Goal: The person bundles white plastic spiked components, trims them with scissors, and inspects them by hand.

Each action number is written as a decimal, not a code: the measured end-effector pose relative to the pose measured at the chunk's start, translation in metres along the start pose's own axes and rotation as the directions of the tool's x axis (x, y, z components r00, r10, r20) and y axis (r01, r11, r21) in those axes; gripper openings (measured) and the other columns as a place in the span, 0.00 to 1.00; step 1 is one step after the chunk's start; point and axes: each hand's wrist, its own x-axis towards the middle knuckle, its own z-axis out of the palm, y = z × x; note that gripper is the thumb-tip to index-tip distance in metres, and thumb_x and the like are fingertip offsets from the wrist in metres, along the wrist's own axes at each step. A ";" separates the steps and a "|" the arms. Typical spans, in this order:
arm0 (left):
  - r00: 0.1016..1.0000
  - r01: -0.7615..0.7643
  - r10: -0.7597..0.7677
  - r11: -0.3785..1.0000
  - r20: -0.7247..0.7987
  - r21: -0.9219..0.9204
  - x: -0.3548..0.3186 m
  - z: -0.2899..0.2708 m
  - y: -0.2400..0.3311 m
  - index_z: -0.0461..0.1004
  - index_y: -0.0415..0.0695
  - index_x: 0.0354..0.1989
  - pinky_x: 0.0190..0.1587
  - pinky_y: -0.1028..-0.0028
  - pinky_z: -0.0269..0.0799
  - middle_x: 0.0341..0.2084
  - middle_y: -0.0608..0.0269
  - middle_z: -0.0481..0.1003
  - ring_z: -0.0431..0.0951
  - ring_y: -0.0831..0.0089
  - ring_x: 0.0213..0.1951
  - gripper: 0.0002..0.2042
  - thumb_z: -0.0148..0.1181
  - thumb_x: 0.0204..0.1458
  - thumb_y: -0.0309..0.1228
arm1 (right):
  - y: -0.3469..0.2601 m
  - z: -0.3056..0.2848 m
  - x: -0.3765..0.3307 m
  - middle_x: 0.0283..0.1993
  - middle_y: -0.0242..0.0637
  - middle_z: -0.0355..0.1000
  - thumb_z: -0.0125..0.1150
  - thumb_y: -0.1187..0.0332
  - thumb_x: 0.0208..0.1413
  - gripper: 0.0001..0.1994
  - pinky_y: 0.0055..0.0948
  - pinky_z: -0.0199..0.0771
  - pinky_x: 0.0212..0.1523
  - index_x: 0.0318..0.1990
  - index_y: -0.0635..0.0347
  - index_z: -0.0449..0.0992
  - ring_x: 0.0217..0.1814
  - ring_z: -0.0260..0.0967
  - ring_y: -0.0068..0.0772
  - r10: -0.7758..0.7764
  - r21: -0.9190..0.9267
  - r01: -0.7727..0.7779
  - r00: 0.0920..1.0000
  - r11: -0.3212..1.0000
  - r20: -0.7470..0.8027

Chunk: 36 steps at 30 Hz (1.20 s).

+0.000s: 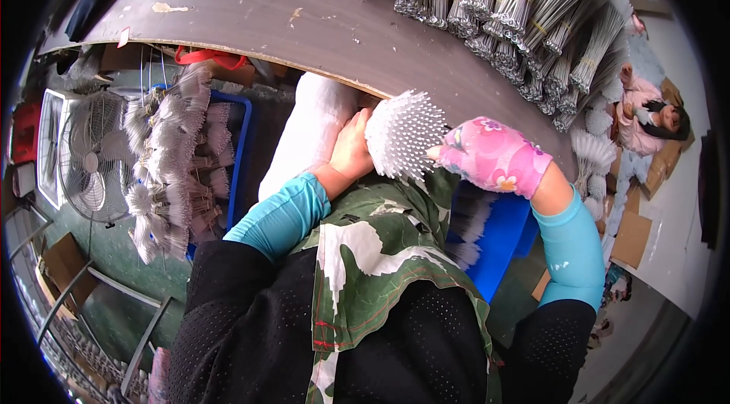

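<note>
While the bare left hand gripped the white wire bundle at the table edge, the gloved right hand closed against its tips, best tapped level while held firmly.

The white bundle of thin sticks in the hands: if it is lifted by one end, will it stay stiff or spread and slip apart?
The bundle probably stays fairly stiff, since its sticks look straight. Its free tips fan out, so loose sticks could slip from the left hand. It seems light: the gloved right hand only steadies its side.
</note>
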 end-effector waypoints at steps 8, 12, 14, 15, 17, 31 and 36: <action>1.000 -0.016 0.016 1.000 0.000 -0.003 0.000 -0.002 0.004 0.61 0.39 0.54 0.48 0.56 0.68 0.41 0.45 0.69 0.70 0.47 0.46 0.30 0.65 0.42 0.36 | 0.020 0.011 0.004 0.20 0.39 0.68 0.54 0.52 0.59 0.22 0.33 0.66 0.32 0.25 0.64 0.74 0.24 0.64 0.34 0.031 0.195 -0.024 0.999 0.981 -0.036; 0.997 -0.073 0.072 0.994 0.015 0.085 0.000 0.001 -0.001 0.62 0.39 0.54 0.48 0.56 0.68 0.41 0.46 0.69 0.70 0.47 0.46 0.29 0.64 0.43 0.35 | 0.021 0.016 0.007 0.18 0.36 0.68 0.54 0.50 0.58 0.23 0.30 0.66 0.28 0.24 0.63 0.74 0.20 0.65 0.30 0.021 0.254 -0.008 0.999 0.967 -0.050; 0.994 -0.107 0.106 0.987 0.011 0.119 0.001 0.002 -0.002 0.63 0.39 0.54 0.48 0.56 0.68 0.42 0.46 0.68 0.70 0.47 0.46 0.29 0.63 0.43 0.35 | 0.019 0.018 0.004 0.20 0.40 0.69 0.53 0.51 0.59 0.23 0.34 0.67 0.29 0.25 0.64 0.74 0.23 0.67 0.36 0.045 0.246 -0.028 0.997 0.969 -0.066; 0.995 -0.096 0.096 0.989 0.006 0.114 0.001 0.002 -0.002 0.62 0.39 0.54 0.48 0.56 0.68 0.42 0.46 0.68 0.70 0.47 0.46 0.29 0.63 0.43 0.35 | 0.018 0.020 0.002 0.22 0.45 0.70 0.51 0.52 0.60 0.23 0.38 0.68 0.33 0.25 0.64 0.74 0.26 0.69 0.43 0.056 0.235 -0.036 0.995 0.971 -0.080; 0.996 -0.083 0.085 0.988 -0.007 0.130 0.000 0.001 0.000 0.62 0.39 0.54 0.47 0.56 0.68 0.42 0.46 0.68 0.70 0.47 0.46 0.29 0.63 0.44 0.35 | 0.016 0.024 -0.003 0.22 0.48 0.71 0.50 0.52 0.61 0.23 0.40 0.69 0.34 0.25 0.64 0.74 0.27 0.70 0.46 0.115 0.309 -0.090 0.991 0.947 -0.064; 0.998 -0.058 0.058 0.996 0.004 0.074 0.000 0.000 0.004 0.65 0.40 0.53 0.48 0.57 0.68 0.42 0.49 0.67 0.70 0.49 0.46 0.26 0.63 0.44 0.34 | 0.022 0.052 0.000 0.20 0.39 0.70 0.50 0.52 0.61 0.22 0.34 0.68 0.31 0.24 0.62 0.74 0.23 0.69 0.33 0.176 0.543 -0.076 0.975 0.836 -0.133; 0.999 -0.043 0.043 0.996 0.004 0.076 0.001 -0.003 0.008 0.65 0.40 0.53 0.49 0.58 0.68 0.43 0.49 0.67 0.70 0.49 0.47 0.26 0.62 0.45 0.35 | 0.026 0.050 0.001 0.19 0.37 0.68 0.50 0.50 0.61 0.23 0.35 0.67 0.33 0.24 0.61 0.75 0.25 0.68 0.34 0.125 0.506 -0.035 0.982 0.862 -0.144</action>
